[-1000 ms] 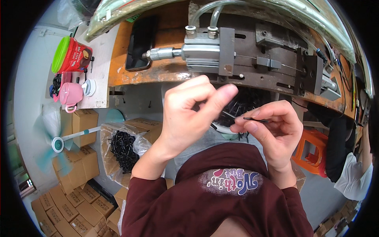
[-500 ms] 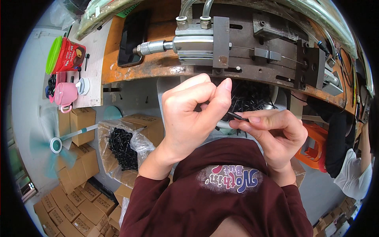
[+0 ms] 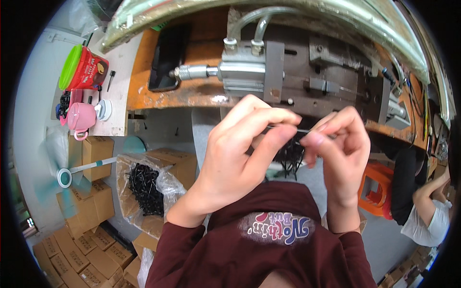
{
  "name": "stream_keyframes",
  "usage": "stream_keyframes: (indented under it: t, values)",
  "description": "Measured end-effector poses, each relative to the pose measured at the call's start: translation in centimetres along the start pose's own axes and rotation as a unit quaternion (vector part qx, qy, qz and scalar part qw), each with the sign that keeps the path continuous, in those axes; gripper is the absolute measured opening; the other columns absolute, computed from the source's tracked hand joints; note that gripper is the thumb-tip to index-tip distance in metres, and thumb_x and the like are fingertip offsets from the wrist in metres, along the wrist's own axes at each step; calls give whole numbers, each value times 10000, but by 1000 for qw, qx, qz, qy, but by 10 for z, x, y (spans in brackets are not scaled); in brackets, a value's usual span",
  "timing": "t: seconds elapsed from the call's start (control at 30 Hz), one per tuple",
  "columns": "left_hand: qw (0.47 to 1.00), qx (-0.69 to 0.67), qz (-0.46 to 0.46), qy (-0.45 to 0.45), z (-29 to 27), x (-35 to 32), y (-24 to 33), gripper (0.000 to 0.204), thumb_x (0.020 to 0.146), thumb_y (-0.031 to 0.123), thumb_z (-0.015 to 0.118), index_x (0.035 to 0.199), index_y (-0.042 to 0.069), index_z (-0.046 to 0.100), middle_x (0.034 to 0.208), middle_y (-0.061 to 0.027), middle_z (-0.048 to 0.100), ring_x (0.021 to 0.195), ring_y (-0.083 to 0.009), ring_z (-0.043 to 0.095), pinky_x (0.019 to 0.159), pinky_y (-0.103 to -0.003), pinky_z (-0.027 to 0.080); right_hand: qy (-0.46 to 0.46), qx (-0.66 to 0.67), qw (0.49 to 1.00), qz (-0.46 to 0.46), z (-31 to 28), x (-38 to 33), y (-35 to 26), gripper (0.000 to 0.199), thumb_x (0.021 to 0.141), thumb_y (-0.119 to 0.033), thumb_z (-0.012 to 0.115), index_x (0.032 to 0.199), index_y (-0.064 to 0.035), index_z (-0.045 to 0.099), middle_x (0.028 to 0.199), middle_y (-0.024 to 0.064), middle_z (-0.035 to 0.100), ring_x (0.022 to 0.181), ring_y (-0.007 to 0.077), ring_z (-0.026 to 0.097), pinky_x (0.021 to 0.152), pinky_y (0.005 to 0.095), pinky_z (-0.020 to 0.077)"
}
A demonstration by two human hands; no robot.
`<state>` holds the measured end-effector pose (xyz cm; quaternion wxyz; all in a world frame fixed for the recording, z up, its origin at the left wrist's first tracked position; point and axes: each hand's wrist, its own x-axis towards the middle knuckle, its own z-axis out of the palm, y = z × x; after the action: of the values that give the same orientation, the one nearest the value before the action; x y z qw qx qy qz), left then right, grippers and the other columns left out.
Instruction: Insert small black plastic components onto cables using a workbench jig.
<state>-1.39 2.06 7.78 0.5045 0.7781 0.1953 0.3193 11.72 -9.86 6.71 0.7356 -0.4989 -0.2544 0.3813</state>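
In front of my chest, my left hand (image 3: 254, 149) is closed, with thumb and forefinger pinched on a thin metal rod (image 3: 303, 130). A short stretch of the rod shows between my two hands. My right hand (image 3: 343, 149) has its fingertips together at the rod's other end, slightly blurred; what lies between them is hidden. Under the hands is a heap of slim black parts (image 3: 292, 158), partly covered by my fingers. Just beyond, a metal fixture with an air cylinder (image 3: 244, 74) is mounted along the bench.
A black phone (image 3: 167, 60) lies on the wooden bench (image 3: 201, 100). To the left stand a red tub (image 3: 91, 69), a pink cup (image 3: 80, 116), a spinning fan (image 3: 64, 178) and a lined box of black parts (image 3: 145, 189). An orange stool (image 3: 377, 187) and another person (image 3: 427, 216) are at right.
Both hands have come up toward the bench and closer together. The black part that showed in my right fingertips is out of sight; a thin rod now shows between the hands.
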Motion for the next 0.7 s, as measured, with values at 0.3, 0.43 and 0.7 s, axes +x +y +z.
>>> stream_keyframes:
  t: [0.3, 0.43, 0.7]
  values:
    - [990, 49, 133, 18, -25, 7, 4, 444, 558, 70, 907, 976, 41, 758, 1036, -117, 705, 613, -26, 487, 511, -179, 370, -72, -371, 897, -230, 15, 123, -63, 311, 910, -126, 651, 1169, 38, 597, 856, 74, 680, 566, 53, 553, 500, 173, 411]
    - [978, 165, 125, 25, -2, -1, 0, 364, 626, 96, 880, 969, 82, 760, 1168, -112, 663, 700, -79, 603, 541, -213, 463, -86, -489, 799, -339, 62, 218, -72, 149, 836, -136, 660, 901, -7, 699, 859, 134, 700, 793, 241, 656, 731, 356, 524]
    - [953, 226, 200, 24, 50, 4, -31, 268, 669, 135, 834, 896, 47, 723, 1153, -130, 703, 684, -185, 699, 560, -250, 525, -78, -646, 716, -253, 141, 310, -10, 254, 828, -50, 569, 1016, 55, 705, 1101, 256, 674, 1053, 371, 662, 901, 443, 529]
